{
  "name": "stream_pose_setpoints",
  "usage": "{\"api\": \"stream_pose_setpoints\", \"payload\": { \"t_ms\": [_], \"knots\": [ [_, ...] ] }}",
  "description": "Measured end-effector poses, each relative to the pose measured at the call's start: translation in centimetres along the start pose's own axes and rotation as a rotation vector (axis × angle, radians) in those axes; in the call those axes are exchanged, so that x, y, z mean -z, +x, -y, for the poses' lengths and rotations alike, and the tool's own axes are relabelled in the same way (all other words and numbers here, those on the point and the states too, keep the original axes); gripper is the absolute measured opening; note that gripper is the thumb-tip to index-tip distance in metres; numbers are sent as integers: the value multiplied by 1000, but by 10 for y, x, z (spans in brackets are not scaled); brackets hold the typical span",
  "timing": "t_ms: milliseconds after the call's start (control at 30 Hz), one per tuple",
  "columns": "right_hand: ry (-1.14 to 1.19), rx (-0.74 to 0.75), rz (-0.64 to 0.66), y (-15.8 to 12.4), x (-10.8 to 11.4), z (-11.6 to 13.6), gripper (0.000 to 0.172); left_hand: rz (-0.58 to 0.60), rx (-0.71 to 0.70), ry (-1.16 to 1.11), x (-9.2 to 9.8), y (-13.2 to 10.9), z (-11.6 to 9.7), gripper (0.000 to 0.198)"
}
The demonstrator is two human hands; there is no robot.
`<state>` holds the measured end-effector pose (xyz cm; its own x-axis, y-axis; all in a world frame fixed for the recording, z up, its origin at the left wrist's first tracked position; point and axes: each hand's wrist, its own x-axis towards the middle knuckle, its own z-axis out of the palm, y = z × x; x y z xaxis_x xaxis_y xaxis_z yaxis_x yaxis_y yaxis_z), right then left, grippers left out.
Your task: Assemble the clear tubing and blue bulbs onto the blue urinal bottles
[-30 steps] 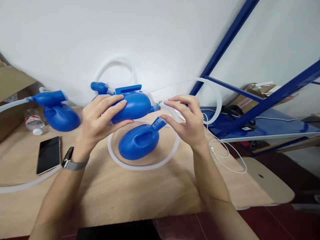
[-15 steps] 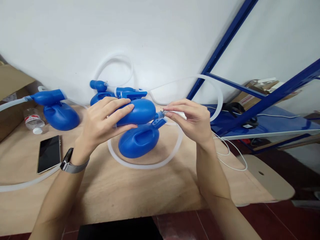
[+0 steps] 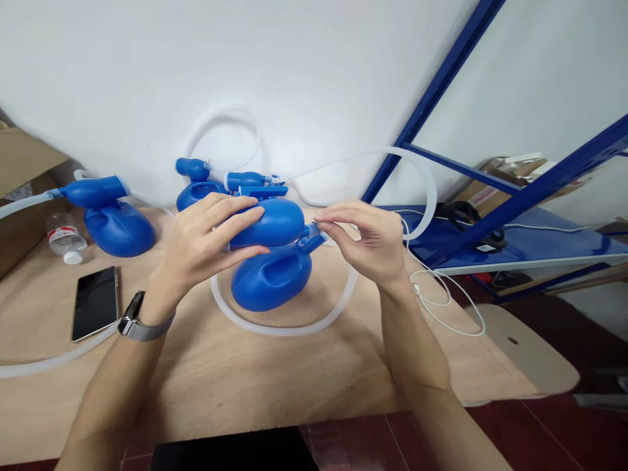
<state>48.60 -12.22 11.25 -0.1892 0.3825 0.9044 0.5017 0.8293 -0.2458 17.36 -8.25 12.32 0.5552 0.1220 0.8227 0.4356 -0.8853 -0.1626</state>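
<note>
My left hand is wrapped over a blue plastic urinal head, thumb below and fingers on top. Its narrow outlet points right, and a pale hose joins there. At that outlet, the thumb and index finger of my right hand pinch a small metal hose clamp, mostly hidden by the fingertips. Directly under the head rests a blue urinal bottle with a moulded handle and a short neck. A translucent hose loops around its front.
More blue urinals stand behind and at left, one bottle beside a water bottle. A phone lies on the wooden table. At right are a white cable, a blue metal rack and a stool.
My right hand has shifted slightly left and its fingertips have closed further over the clamp at the outlet. More of the white cable shows beside the right wrist. My left hand is nearly still.
</note>
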Motion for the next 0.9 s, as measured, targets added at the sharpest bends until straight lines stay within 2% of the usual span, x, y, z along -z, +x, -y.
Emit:
{"api": "stream_pose_setpoints", "payload": {
  "t_ms": [167, 300, 467, 600, 700, 800, 900],
  "knots": [
    [25, -138, -40, -3, -10, 1, 12, 38, 30, 39, -1, 1, -1, 51],
    [10, -212, -70, -4, -17, 0, 11, 3, -2, 78, -6, 0, -3, 51],
    [-95, -139, -147, -4, -22, 0, 13, -15, 65, 94, -14, -1, -7, 54],
    [-102, -123, -161, -4, -23, -4, 15, -11, 125, 77, -17, -2, -10, 55],
    [-2, -189, -179, -4, -25, -11, 12, -13, 171, 23, -18, -3, -10, 54],
    [210, -333, -188, -4, -29, -19, 5, -46, 214, -36, -19, -3, -7, 56],
    [414, -472, -140, -2, -33, -25, 23, -79, 226, -83, -20, -3, -5, 57]
  ]
}}
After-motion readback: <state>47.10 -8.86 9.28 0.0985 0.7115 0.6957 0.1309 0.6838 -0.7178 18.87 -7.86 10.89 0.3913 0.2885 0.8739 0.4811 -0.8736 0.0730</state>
